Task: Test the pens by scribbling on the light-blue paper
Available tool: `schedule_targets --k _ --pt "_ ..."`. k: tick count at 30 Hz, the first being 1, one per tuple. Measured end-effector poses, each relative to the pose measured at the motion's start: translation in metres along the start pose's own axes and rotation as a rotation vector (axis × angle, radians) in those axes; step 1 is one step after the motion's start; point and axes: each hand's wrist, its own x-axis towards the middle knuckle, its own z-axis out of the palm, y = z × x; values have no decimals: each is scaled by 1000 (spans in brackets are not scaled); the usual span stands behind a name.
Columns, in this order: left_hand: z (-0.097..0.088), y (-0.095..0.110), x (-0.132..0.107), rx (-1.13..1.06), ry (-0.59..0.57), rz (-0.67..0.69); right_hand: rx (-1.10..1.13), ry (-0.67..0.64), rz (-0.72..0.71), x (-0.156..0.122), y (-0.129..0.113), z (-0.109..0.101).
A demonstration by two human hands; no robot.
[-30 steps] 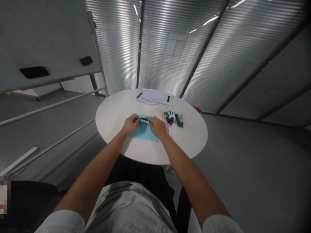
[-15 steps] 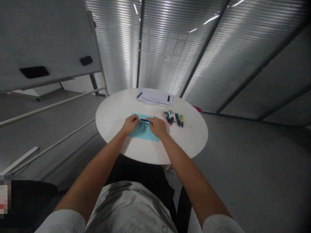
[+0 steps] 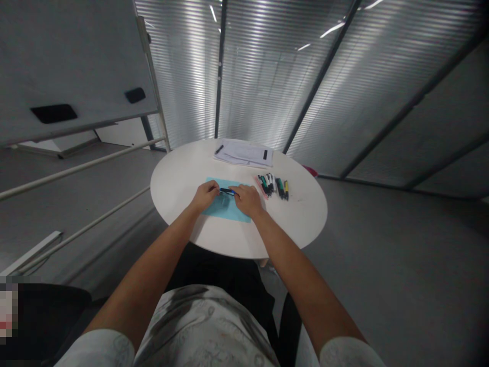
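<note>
A dark pen with blue at its ends (image 3: 227, 190) spans the gap between my two hands, held level above a light-blue sheet (image 3: 235, 215). My left hand (image 3: 205, 195) is closed, fingertips pinched at the pen's left end. At the opposite end, the fingers of my right hand (image 3: 248, 200) are closed on it. A thin dark strip shows just below the pen; what it is I cannot make out. Shadow from the hands and pen falls on the sheet.
Several markers or pens (image 3: 267, 184) lie right of the sheet, some over a pink piece (image 3: 261, 187), with a yellow one (image 3: 286, 189) at the end. Papers (image 3: 244, 154) lie at the back of the round white table (image 3: 175, 168). A whiteboard frame (image 3: 162, 122) stands left.
My right hand and the pen have shifted very slightly left. Both hands keep their hold, and the other things lie as before.
</note>
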Motion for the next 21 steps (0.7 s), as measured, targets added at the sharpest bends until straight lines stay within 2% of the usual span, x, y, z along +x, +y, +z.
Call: schedule_targets --k 8,13,21 --pt "1 1 2 48 2 -38 -7 -7 15 -1 -1 -2" --pt "2 6 1 -11 36 -64 10 -2 27 0 0 1" --pt "2 12 0 -35 40 -63 145 24 14 -1 0 8"
